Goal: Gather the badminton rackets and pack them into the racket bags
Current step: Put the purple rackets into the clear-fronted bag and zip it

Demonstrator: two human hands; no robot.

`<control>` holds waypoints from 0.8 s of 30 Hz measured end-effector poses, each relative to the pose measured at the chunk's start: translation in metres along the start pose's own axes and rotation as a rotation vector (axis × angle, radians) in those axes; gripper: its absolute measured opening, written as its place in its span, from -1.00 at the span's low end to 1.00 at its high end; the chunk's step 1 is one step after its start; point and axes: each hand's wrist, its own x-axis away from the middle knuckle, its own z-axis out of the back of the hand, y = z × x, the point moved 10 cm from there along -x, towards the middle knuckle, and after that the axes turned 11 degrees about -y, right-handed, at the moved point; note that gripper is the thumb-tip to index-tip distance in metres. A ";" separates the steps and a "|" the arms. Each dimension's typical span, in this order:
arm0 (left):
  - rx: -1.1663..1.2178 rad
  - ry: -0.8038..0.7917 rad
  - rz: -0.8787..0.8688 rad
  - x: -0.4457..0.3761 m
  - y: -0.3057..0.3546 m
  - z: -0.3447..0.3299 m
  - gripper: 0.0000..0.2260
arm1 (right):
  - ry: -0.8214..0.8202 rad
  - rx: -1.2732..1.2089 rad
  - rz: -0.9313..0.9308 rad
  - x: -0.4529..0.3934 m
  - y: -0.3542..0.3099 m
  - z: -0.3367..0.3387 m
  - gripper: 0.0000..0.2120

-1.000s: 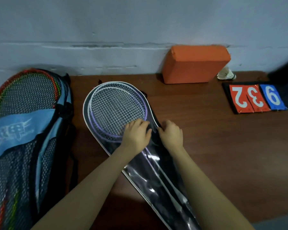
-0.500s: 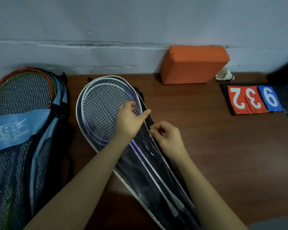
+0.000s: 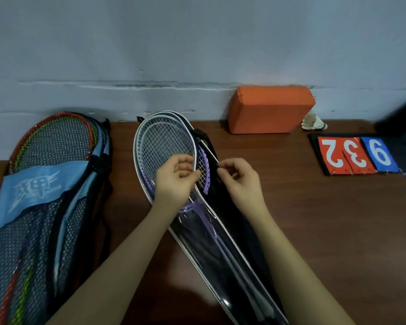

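Since a moment ago our left hand (image 3: 176, 181) has left the strings and now pinches the clear bag's (image 3: 223, 249) white edge, while our right hand (image 3: 238, 179) pinches the opposite dark edge, probably the zipper; we judge that closing begins. We count two rackets (image 3: 164, 146) inside it, two bags, and the blue mesh bag (image 3: 33, 207) already filled.

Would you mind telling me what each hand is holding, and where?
Left hand pinches the clear bag's white-edged flap over the rackets; right hand pinches its opposite edge, probably the zipper.
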 end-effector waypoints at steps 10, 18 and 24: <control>0.053 -0.014 -0.142 0.033 0.016 0.004 -0.75 | -0.117 0.162 0.163 -0.042 -0.052 -0.025 -0.73; 0.070 -0.027 -0.140 0.036 0.012 0.006 -0.69 | -0.176 0.020 0.142 -0.045 -0.048 -0.032 -0.79; 0.069 -0.034 -0.145 0.040 0.010 0.009 -0.69 | -0.190 -0.173 0.114 -0.047 -0.052 -0.027 -0.80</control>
